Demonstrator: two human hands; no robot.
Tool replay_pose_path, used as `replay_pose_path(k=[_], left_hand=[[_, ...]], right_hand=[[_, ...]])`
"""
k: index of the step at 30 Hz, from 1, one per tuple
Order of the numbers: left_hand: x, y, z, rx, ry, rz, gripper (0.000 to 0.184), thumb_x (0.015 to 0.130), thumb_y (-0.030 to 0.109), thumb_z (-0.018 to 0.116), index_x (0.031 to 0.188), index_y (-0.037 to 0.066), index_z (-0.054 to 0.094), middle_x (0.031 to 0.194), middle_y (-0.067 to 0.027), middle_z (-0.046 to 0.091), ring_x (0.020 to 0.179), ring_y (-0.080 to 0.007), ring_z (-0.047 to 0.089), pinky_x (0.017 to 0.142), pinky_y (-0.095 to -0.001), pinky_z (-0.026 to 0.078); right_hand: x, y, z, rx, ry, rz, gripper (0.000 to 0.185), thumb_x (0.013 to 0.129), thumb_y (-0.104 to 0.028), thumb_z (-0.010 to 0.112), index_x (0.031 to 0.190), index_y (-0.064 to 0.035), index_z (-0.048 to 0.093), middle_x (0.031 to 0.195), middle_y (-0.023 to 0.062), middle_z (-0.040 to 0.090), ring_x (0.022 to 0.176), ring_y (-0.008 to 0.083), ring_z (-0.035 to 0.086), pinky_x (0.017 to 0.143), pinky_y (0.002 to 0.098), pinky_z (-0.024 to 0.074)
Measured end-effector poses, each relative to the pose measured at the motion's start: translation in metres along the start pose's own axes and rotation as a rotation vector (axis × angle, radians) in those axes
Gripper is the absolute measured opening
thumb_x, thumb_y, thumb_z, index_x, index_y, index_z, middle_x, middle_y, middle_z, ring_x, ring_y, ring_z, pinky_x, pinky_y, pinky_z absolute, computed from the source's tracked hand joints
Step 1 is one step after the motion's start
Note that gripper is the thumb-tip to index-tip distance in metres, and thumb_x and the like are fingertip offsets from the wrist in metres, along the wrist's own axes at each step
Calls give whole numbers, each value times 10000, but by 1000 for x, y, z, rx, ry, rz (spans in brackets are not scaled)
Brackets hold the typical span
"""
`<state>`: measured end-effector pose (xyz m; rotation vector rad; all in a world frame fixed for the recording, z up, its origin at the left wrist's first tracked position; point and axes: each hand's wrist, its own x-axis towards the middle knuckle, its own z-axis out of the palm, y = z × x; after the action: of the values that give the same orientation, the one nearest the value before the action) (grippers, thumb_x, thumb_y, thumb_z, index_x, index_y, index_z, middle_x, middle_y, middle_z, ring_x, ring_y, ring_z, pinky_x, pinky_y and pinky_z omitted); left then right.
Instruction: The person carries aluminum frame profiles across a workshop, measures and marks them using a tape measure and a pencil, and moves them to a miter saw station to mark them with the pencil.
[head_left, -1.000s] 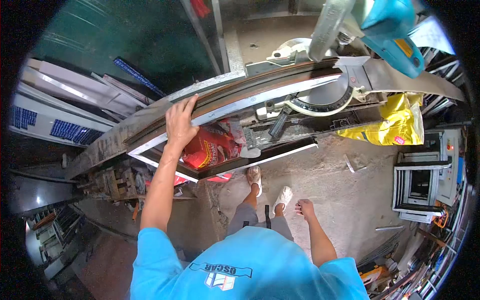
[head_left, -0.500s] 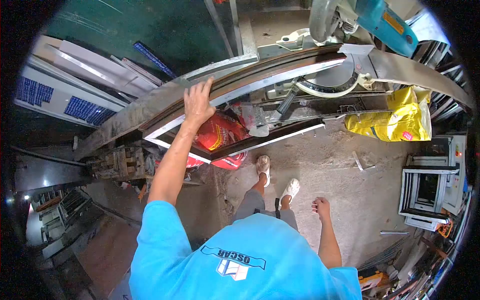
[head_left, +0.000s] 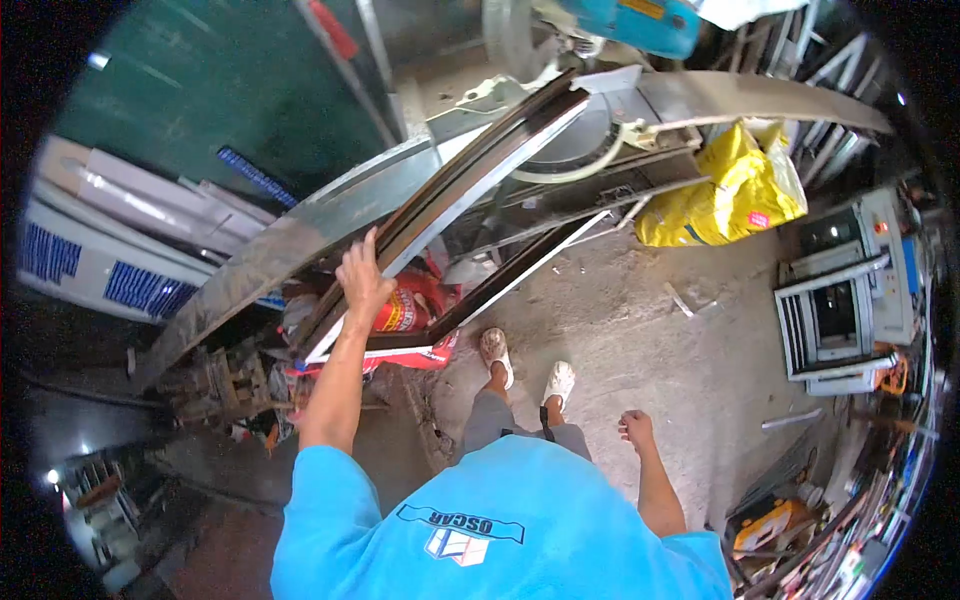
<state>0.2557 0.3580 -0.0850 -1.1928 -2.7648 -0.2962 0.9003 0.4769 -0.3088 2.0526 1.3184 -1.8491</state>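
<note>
My left hand (head_left: 363, 277) grips the long upper bar of a dark brown and white window frame (head_left: 478, 172), with fingers over its outer edge. The frame slants across the workbench, its near corner low on the left. Its far end lies by the round table of a teal mitre saw (head_left: 640, 25). A second long bar of the frame (head_left: 520, 278) runs below the first, joined by a short end piece. Red bags (head_left: 405, 310) show through the frame, partly hidden. My right hand (head_left: 635, 428) hangs beside my body over the floor, holding nothing, fingers loosely bent and apart.
A yellow bag (head_left: 725, 195) sits below the right part of the bench (head_left: 250, 255). Small white frames (head_left: 835, 310) stand at the right. Long profiles and boards (head_left: 120, 235) lean at the left. Offcuts (head_left: 690, 302) lie on the concrete floor near my feet.
The near end of the window frame has swung down and away from the bench with my left hand on it, so it slants more steeply. The camera view has also turned.
</note>
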Motion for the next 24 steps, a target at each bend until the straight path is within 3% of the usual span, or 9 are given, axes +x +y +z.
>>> replay_pose_path(k=[3,9,11,15,17,19,21,22,24], left_hand=[[-26,8,6,-46,23,14,1009,572,79,790,1500,167,404,1130,-117,549,1087,-365,538,882,-517,430],[-83,44,17,-69,12,118,967,565,154,862,1447,132,464,1117,-108,547,1082,-350,541,886,-507,427],[-100,54,24,-59,3,190,979,556,156,864,1446,127,458,1127,-109,551,1097,-336,541,896,-492,411],[-127,86,22,-65,-4,325,961,560,190,842,1442,131,464,1148,-100,565,1102,-317,547,901,-471,390],[-136,100,18,-88,-38,369,960,554,177,824,1445,133,469,1145,-105,561,1110,-325,544,925,-468,382],[-138,105,22,-124,-41,440,979,529,200,859,1432,134,486,1155,-89,566,1125,-310,541,943,-480,385],[-146,111,20,-172,-87,455,944,550,210,849,1426,139,503,1140,-92,571,1123,-314,541,971,-489,378],[-147,108,26,-201,-42,494,952,543,208,858,1423,137,503,1160,-94,566,1123,-319,538,976,-484,376],[-147,103,27,-241,-86,451,968,527,169,872,1416,118,491,1187,-113,557,1137,-333,530,985,-483,374]], right_hand=[[-13,1,-9,31,15,-47,255,916,-191,611,1095,-14,656,883,102,695,691,186,675,556,307,538],[-16,-3,-11,16,-51,-87,300,913,-188,622,1149,-6,655,893,97,694,703,194,675,577,320,545],[-7,-20,-10,190,-137,-106,335,926,-213,641,1192,-9,640,944,98,694,762,206,677,637,333,555],[-56,-117,-12,586,-258,-279,559,977,-374,661,1386,-24,509,1184,125,661,1009,243,666,781,374,556],[-81,-173,-11,756,-242,-440,550,989,-415,647,1363,-36,507,1178,107,648,1104,264,627,848,422,544],[-97,-222,-10,943,-122,-481,497,989,-422,648,1320,-67,540,1162,86,644,1157,249,598,913,455,519],[-73,-248,-19,1176,-264,-503,462,987,-414,656,1310,-98,559,1184,58,641,1140,231,607,952,456,502],[-102,-278,-22,1281,-331,-543,406,968,-357,698,1280,-125,581,1159,32,649,1102,214,618,951,455,504],[-110,-289,-17,1233,-238,-588,397,946,-267,734,1278,-111,583,1151,22,656,1087,208,621,950,442,511]])
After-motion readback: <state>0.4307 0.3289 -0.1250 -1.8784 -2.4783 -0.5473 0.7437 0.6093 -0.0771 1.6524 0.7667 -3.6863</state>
